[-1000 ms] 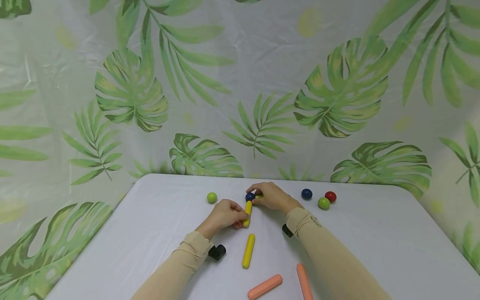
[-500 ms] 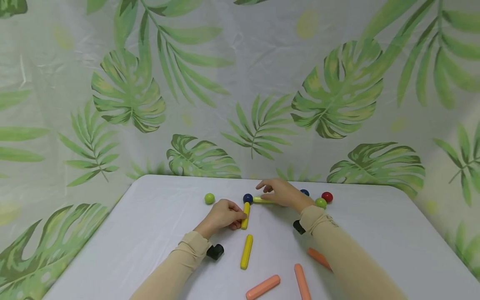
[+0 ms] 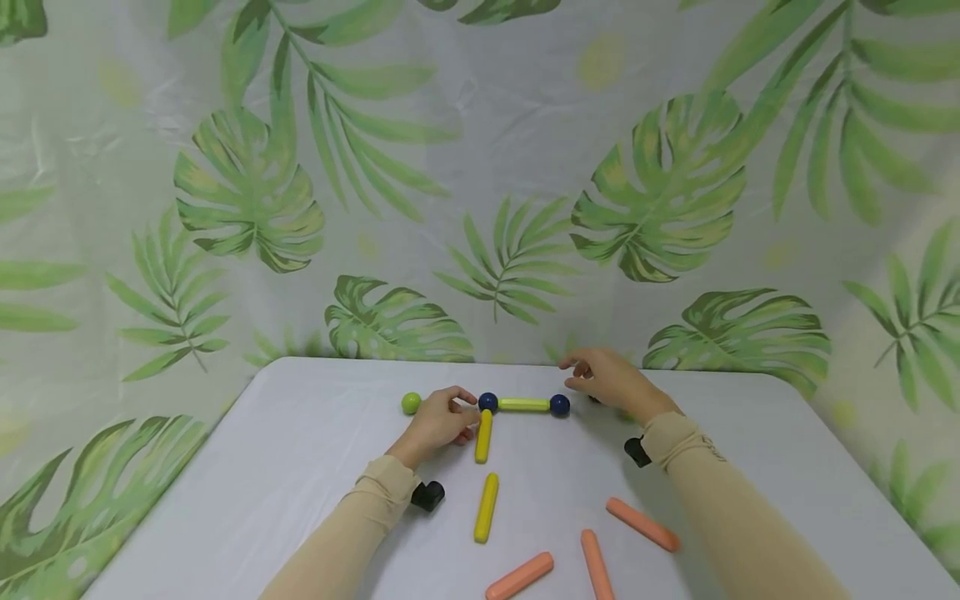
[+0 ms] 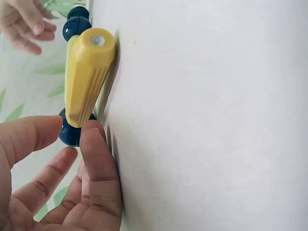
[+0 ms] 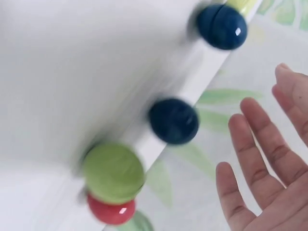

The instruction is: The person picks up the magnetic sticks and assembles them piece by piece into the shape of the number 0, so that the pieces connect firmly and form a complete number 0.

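A pale yellow-green rod (image 3: 525, 405) lies between two dark blue balls, the left ball (image 3: 488, 403) and the right ball (image 3: 559, 405). From the left ball a yellow rod (image 3: 483, 437) runs toward the near side; its free end shows a round metal spot in the left wrist view. My left hand (image 3: 441, 421) is beside that corner, its loosely bent fingertips (image 4: 91, 132) right at the left ball and the yellow rod's far end. My right hand (image 3: 611, 383) hovers past the right ball with its fingers spread, holding nothing, near a loose blue ball (image 5: 173, 120).
A green ball (image 3: 411, 403) sits left of my left hand. Another green ball (image 5: 114, 173) and a red ball (image 5: 110, 211) lie at the right, mostly hidden in the head view. Nearer are a second yellow rod (image 3: 486, 508) and several orange rods (image 3: 642, 525).
My right hand has let go near the left blue ball and moved right, uncovering the pale rod and right ball. My left hand has loosened from the yellow rod and drawn slightly left.
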`<state>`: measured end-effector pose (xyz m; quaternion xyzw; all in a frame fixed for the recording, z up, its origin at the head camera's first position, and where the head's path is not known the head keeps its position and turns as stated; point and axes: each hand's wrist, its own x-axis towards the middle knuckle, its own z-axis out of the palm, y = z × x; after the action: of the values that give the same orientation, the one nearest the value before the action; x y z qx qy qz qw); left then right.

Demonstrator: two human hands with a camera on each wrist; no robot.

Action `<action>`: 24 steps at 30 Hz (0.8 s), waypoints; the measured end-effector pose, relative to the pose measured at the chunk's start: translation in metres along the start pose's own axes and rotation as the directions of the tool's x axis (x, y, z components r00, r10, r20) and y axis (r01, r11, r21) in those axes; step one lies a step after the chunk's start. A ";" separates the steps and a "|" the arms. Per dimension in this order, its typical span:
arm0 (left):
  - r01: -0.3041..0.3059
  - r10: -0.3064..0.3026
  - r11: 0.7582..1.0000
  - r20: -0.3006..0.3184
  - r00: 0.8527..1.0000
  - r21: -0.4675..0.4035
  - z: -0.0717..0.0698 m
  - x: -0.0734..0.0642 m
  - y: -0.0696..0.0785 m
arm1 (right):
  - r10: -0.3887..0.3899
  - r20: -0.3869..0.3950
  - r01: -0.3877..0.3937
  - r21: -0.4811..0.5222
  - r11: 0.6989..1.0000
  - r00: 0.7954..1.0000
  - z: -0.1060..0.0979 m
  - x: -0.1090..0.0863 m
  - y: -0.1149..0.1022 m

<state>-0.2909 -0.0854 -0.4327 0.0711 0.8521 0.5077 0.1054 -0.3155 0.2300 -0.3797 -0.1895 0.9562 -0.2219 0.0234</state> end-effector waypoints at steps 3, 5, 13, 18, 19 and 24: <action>-0.007 0.007 1.000 -0.005 1.000 -0.001 0.001 0.005 0.000 | 0.046 -0.006 -0.046 -0.026 0.999 0.999 -0.003 -0.007 0.009; -0.008 0.008 1.000 -0.006 1.000 -0.007 0.001 0.009 0.000 | 0.071 -0.013 -0.072 -0.049 0.996 0.997 -0.005 -0.012 0.014; -0.005 0.005 1.000 0.011 1.000 -0.030 0.001 0.021 -0.003 | 0.146 0.004 -0.144 -0.124 0.982 0.989 -0.003 -0.019 0.028; -0.021 0.022 1.000 0.022 1.000 -0.016 0.001 0.024 -0.001 | 0.170 0.010 -0.167 -0.130 0.977 0.985 0.001 -0.018 0.032; -0.025 0.025 1.000 0.025 0.999 -0.008 0.001 0.024 -0.001 | 0.177 0.010 -0.174 -0.127 0.977 0.984 0.001 -0.017 0.034; -0.032 0.032 0.999 0.037 0.999 0.010 0.002 0.029 0.000 | 0.196 0.007 -0.194 -0.115 0.974 0.981 0.005 -0.015 0.038</action>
<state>-0.3188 -0.0772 -0.4372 0.0946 0.8514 0.5035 0.1125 -0.3139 0.2649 -0.4015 -0.0979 0.9810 -0.1619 0.0430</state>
